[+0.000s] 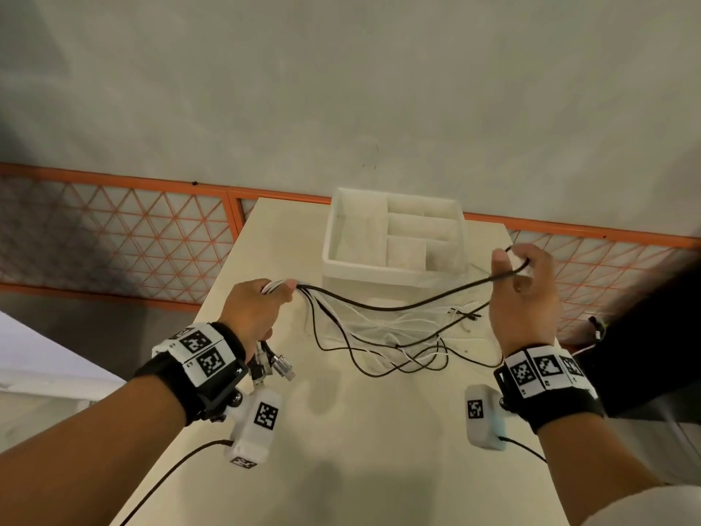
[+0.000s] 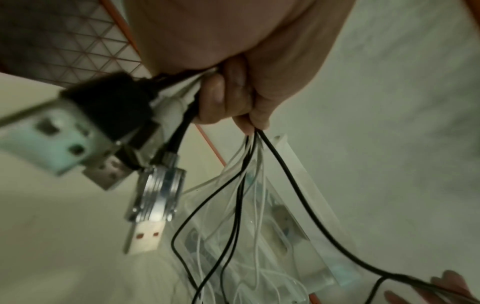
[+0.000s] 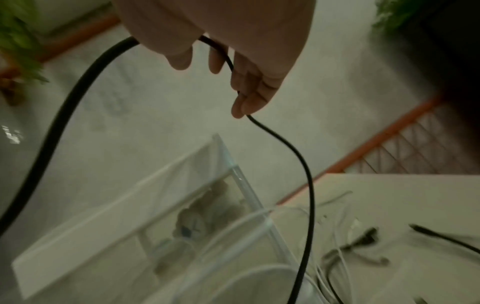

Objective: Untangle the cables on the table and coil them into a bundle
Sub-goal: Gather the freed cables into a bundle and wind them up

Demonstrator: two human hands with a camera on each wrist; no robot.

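My left hand [image 1: 258, 309] grips a bunch of black and white cables [image 1: 383, 336] near their plug ends, raised above the table's left side. Several USB plugs [image 1: 275, 364] hang below that fist; in the left wrist view the plugs [image 2: 153, 197] dangle close to the camera under the curled fingers [image 2: 223, 96]. My right hand [image 1: 525, 282] is lifted at the right and holds one black cable [image 1: 409, 306] looped over its fingers; this black cable [image 3: 293, 152] runs through the fingers [image 3: 249, 92] in the right wrist view. The remaining cables sag in a loose tangle onto the table.
A white divided tray [image 1: 394, 265] stands at the back middle of the beige table [image 1: 341, 449]. Small black cable ends [image 1: 468, 315] lie to the right of the tangle. Beyond the table's far edge runs an orange mesh railing [image 1: 113, 241]. A dark object [image 1: 652, 336] sits at the right.
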